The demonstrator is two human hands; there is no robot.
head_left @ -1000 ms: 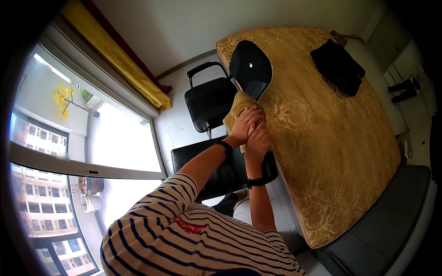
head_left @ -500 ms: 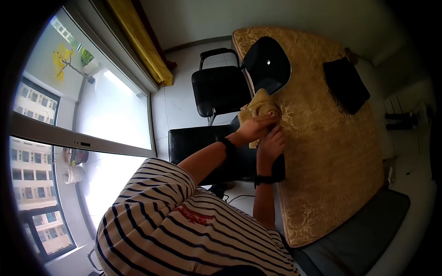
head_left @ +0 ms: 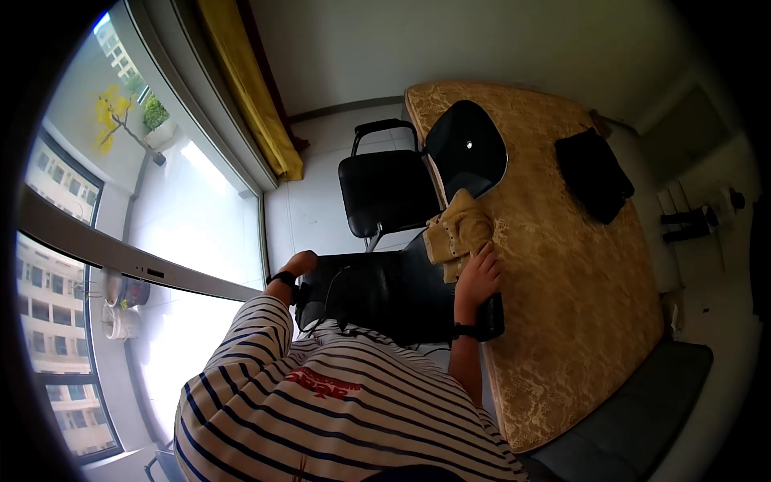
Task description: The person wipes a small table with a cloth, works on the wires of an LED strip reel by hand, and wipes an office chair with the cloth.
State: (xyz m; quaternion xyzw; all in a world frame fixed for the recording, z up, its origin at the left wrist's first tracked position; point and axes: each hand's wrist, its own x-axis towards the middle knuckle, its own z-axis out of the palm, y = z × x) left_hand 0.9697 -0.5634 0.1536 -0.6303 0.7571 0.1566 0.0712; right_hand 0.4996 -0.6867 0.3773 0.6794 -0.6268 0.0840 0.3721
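A folded tan garment with buttons (head_left: 454, 234) lies across the edge of the black seat and the patterned mattress. My right hand (head_left: 479, 273) is closed on its near end, the fingertips partly tucked out of sight. Off to the left, my left hand (head_left: 299, 263) is at the corner of the black chair (head_left: 377, 289) in front of me. Its fingers look curled around the chair's edge, though their tips are hidden. Both wrists wear dark bands. A dark cord (head_left: 329, 285) runs over the left part of the seat.
A second black chair (head_left: 385, 189) with an armrest stands beyond. On the gold mattress (head_left: 578, 297) lie a dark rounded panel (head_left: 467, 149) and a folded black cloth (head_left: 594, 174). A sliding glass door (head_left: 201, 201) and yellow curtain (head_left: 249, 88) are on the left.
My left hand has let go of the tan garment and swung left to the chair's corner. My right hand stays on the garment. The view has tilted, so the scene sits lower.
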